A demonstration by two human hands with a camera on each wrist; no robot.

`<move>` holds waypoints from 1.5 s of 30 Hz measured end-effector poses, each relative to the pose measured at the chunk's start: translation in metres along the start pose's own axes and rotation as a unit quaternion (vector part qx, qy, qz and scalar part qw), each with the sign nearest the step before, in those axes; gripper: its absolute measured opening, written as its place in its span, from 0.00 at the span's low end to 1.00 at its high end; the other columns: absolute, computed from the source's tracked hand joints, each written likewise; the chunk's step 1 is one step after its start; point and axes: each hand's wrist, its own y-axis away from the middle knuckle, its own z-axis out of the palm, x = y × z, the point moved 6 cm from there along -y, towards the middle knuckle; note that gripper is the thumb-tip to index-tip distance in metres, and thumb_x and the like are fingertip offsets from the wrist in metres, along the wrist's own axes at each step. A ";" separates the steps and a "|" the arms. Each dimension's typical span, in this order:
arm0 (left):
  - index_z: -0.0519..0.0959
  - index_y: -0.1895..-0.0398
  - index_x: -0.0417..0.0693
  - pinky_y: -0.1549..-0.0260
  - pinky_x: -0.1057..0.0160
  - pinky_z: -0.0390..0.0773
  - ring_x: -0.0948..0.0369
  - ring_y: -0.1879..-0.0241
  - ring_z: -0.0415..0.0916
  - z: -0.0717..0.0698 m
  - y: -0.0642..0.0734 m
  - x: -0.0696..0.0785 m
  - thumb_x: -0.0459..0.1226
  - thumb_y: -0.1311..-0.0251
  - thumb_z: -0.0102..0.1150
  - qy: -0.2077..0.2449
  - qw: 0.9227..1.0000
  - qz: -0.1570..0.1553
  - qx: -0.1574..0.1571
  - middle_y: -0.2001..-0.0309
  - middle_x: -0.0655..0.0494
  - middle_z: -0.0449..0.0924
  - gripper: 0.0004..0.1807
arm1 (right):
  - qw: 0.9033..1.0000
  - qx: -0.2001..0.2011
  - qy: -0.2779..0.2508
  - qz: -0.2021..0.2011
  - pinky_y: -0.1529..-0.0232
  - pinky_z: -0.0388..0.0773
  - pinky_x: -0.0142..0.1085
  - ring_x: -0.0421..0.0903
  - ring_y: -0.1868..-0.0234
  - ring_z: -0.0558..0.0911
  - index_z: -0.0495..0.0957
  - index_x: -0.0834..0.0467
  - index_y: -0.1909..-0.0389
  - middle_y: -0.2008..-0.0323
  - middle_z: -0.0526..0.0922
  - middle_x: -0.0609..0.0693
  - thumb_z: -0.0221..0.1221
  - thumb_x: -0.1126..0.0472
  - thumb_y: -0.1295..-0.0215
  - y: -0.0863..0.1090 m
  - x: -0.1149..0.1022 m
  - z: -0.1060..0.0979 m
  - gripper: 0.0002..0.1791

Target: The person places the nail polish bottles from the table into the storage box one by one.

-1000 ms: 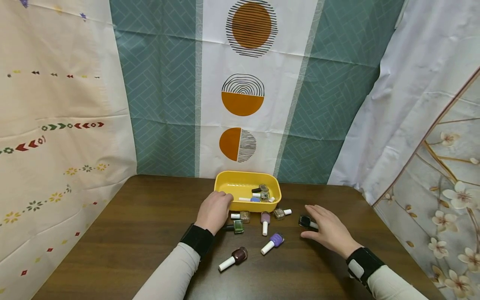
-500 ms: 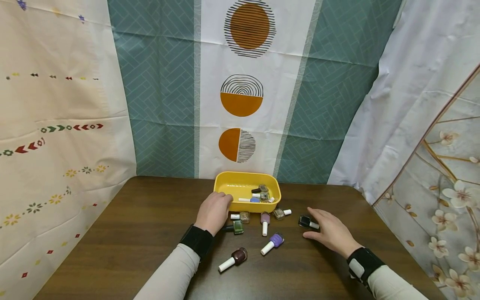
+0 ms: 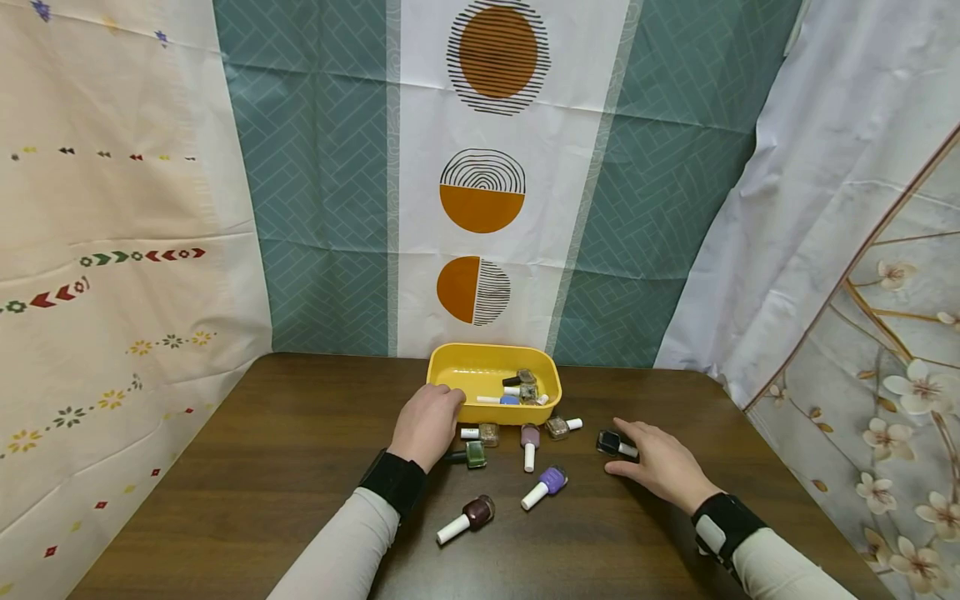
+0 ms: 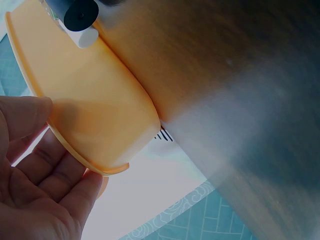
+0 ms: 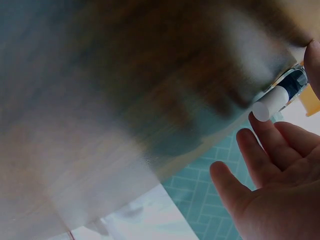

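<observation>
My left hand (image 3: 426,427) grips the left front rim of a yellow plastic basket (image 3: 504,413); in the left wrist view the thumb lies on the basket's (image 4: 107,102) outer wall and the fingers curl over its rim. Several nail polish bottles lie inside. Over at the right, my right hand (image 3: 666,468) hovers with fingers spread beside a black nail polish bottle (image 3: 609,442) lying on the table. Its white cap (image 5: 270,104) points toward the palm, between thumb and fingers, with the fingertips close to it.
On the table before the basket lie a green polish bottle (image 3: 476,454), two glittery ones (image 3: 489,434), a mauve one (image 3: 530,435), a purple one (image 3: 554,478) and a dark maroon one (image 3: 478,511). Patterned curtains (image 3: 330,208) hang behind the table's far edge.
My right hand has drawn slightly back and to the right by the black polish bottle. The left hand stays on the basket rim, and the bottles lie as before.
</observation>
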 end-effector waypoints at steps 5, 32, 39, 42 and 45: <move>0.90 0.58 0.45 0.51 0.53 0.86 0.52 0.62 0.80 -0.001 0.000 0.001 0.30 0.31 0.75 -0.001 1.000 -0.002 -0.001 0.65 0.52 0.86 0.03 | 1.000 0.001 -0.004 0.002 0.39 0.79 0.67 0.68 0.35 0.82 0.76 0.64 0.25 0.35 0.83 0.66 0.76 0.37 0.35 0.000 0.000 0.000 0.48; 0.90 0.58 0.44 0.53 0.52 0.86 0.52 0.63 0.79 -0.001 0.000 -0.001 0.30 0.32 0.75 0.006 1.000 0.003 0.008 0.66 0.52 0.85 0.03 | 0.999 0.038 0.000 -0.001 0.56 0.84 0.49 0.44 0.58 0.84 0.86 0.59 0.39 0.52 0.87 0.48 0.78 0.45 0.34 -0.004 0.000 0.002 0.30; 0.90 0.57 0.44 0.53 0.53 0.86 0.53 0.63 0.79 0.000 0.001 -0.001 0.31 0.30 0.74 0.008 1.000 0.002 0.007 0.66 0.52 0.85 0.03 | 0.999 0.042 0.005 -0.003 0.54 0.85 0.50 0.45 0.56 0.85 0.87 0.58 0.41 0.51 0.87 0.48 0.78 0.45 0.34 -0.004 0.000 0.001 0.27; 0.90 0.58 0.43 0.53 0.53 0.86 0.52 0.63 0.79 -0.001 0.001 0.000 0.31 0.29 0.74 0.008 1.000 0.003 0.007 0.66 0.52 0.85 0.02 | 0.999 0.044 0.007 -0.004 0.54 0.85 0.50 0.45 0.57 0.85 0.87 0.58 0.42 0.52 0.87 0.48 0.78 0.46 0.33 -0.003 0.000 0.001 0.27; 0.90 0.58 0.43 0.53 0.52 0.86 0.52 0.63 0.79 -0.001 0.001 0.001 0.31 0.30 0.74 0.009 1.000 0.004 0.007 0.66 0.51 0.85 0.02 | 0.999 0.045 0.010 -0.004 0.54 0.86 0.51 0.45 0.57 0.86 0.87 0.58 0.42 0.52 0.87 0.48 0.77 0.46 0.33 -0.002 0.000 0.001 0.26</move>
